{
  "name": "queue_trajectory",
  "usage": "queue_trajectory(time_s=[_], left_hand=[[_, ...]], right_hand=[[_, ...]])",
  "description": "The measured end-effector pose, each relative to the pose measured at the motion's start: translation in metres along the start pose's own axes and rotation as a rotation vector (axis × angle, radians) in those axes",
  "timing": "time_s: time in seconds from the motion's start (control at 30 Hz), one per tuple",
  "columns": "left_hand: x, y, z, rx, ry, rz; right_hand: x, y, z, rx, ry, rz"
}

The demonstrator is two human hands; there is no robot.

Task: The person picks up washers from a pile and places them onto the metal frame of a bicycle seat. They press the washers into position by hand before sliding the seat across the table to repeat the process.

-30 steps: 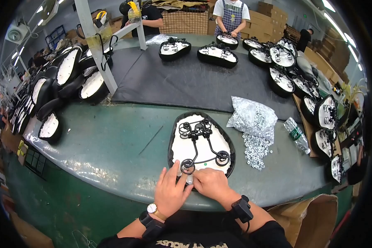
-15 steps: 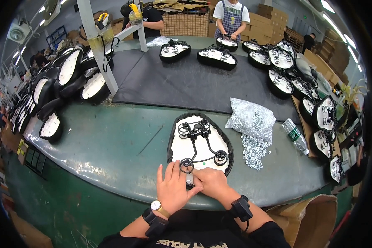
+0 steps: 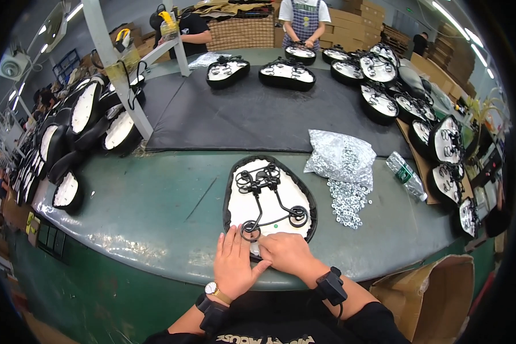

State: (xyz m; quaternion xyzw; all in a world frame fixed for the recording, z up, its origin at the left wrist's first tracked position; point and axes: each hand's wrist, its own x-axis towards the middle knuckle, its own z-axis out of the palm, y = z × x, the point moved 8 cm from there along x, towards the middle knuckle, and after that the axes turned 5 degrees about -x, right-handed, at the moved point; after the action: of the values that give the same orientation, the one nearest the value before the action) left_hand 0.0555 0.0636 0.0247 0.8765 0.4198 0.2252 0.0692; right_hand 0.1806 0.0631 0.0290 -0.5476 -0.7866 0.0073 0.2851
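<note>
An upturned bicycle saddle (image 3: 241,200) lies before me, with a white underside, a black rim and a black wire spring frame (image 3: 278,202). My left hand (image 3: 234,264) rests at its near left edge, fingers stretched out flat beside the near left coil spring (image 3: 250,231). Just right of that coil, my right hand (image 3: 286,251) is closed in a fist over the near end of the saddle. Whatever its fingertips hold is hidden. A small green dot (image 3: 276,226) shows on the white underside.
Beyond the saddle to the right, a plastic bag (image 3: 339,156) spills small metal nuts (image 3: 350,206). A bottle (image 3: 406,176) lies beside it. More saddles are piled left (image 3: 85,109) and right (image 3: 379,103). A metal post (image 3: 116,74) rises at left. Across the table, a person handles another saddle (image 3: 300,54).
The view has shifted a little, so the table and saddles sit slightly farther left in it. Both hands keep nearly the same place and pose on the saddle.
</note>
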Motion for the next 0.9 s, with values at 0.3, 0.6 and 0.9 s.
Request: queue_trajectory(time_s=[0.3,0.6,0.9], left_hand=[[-0.001,-0.001,0.001,-0.037,0.001,0.025],[-0.004,-0.003,0.004,-0.079,0.018,0.056],[-0.035,0.023,-0.009,-0.098,0.219,0.167]], right_hand=[[0.001,-0.001,-0.001,-0.019,-0.040,0.064],[-0.002,0.002,0.004,-0.044,-0.050,0.034],[-0.031,0.041,-0.083,0.097,0.525,0.118]])
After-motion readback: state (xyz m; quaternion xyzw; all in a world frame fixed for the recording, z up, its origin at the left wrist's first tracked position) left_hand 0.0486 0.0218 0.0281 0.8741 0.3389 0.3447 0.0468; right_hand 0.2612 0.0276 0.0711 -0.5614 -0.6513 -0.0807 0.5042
